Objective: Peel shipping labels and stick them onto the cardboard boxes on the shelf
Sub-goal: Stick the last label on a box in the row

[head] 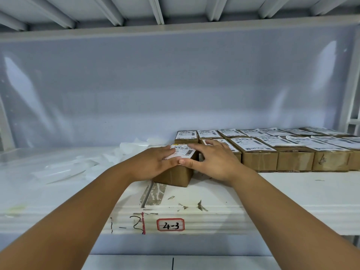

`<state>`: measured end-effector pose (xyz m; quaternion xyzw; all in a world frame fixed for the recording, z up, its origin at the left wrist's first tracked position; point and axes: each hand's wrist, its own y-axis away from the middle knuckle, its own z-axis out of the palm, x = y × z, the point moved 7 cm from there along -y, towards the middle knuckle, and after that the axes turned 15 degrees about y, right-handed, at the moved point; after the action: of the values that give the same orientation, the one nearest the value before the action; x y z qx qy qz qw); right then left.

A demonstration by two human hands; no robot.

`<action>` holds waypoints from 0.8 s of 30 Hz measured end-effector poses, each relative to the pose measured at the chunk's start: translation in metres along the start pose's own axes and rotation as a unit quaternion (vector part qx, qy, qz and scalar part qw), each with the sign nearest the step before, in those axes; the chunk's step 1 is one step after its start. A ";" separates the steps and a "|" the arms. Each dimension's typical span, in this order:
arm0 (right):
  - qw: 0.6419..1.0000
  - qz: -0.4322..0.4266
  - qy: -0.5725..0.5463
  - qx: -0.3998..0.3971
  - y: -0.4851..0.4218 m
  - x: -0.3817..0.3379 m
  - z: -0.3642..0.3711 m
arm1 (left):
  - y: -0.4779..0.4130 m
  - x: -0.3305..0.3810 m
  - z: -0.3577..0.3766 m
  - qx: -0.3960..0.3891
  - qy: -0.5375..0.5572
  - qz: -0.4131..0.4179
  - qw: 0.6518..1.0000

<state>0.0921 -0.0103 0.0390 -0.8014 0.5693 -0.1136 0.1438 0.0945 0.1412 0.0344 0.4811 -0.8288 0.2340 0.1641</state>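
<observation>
Shipping label (184, 151) sits on top of a small cardboard box (173, 177), mid-shelf (292, 193), set forward of the rest. Left hand (155, 160) and right hand (212, 160) both lie flat on it, fingers straight, thumbs nearly meeting. Just right: two rows of labelled boxes (257, 154), packed side by side (print too small to read). Left: crumpled clear plastic sheets (58, 168). Shelf edge: red-framed tag (170, 224) reads "4-3"; handwritten marks (128, 225) beside it.

Brown cardboard boxes (259, 159), white barcoded labels (251, 144), red-bordered tag (170, 224), white shelf (292, 191)
</observation>
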 end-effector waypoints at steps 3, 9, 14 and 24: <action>1.000 -0.007 0.015 0.008 -0.003 -0.001 0.002 | 0.008 -0.010 -0.004 0.045 0.072 0.021 0.996; 0.998 -0.025 0.014 0.061 -0.005 -0.003 -0.004 | 0.013 -0.020 -0.005 0.083 0.102 0.032 0.991; 0.993 -0.080 0.010 0.091 -0.003 -0.011 -0.006 | 0.008 -0.020 -0.005 0.069 0.012 0.035 0.997; 0.978 -0.069 0.031 0.194 -0.003 -0.005 -0.016 | -0.027 0.001 0.009 0.140 -0.011 0.046 0.989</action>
<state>0.0877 -0.0062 0.0554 -0.7919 0.4836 -0.2568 0.2704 0.1173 0.1243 0.0334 0.4630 -0.8108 0.3502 0.0749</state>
